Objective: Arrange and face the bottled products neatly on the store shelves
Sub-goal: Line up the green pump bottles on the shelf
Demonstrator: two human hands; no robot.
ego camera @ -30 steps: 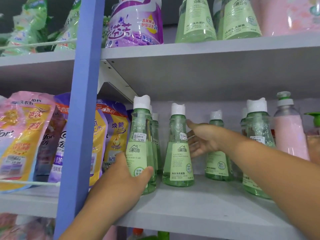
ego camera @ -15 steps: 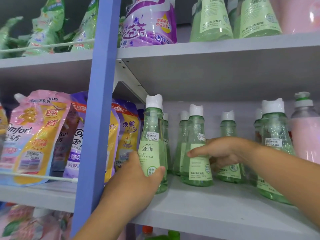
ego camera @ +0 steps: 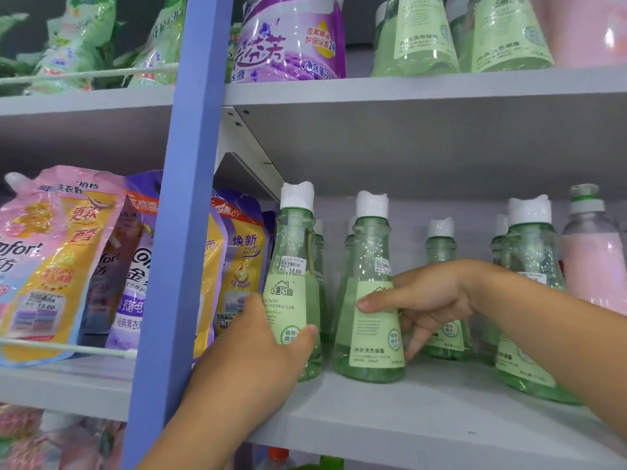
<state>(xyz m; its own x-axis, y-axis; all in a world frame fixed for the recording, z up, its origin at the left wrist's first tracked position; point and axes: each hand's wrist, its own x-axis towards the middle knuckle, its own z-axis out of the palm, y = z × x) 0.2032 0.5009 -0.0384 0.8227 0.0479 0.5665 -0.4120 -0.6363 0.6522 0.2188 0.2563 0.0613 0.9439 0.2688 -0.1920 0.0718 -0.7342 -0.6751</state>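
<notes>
shelving first: grey shelf, blue upright. our left hand wraps the front-left green bottle, label forward; our right hand pinches the neighbouring bottle, probably squaring its label. softener pouches hang left.

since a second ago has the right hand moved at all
Yes. The right hand came forward from the back row and now grips the second front bottle.
</notes>
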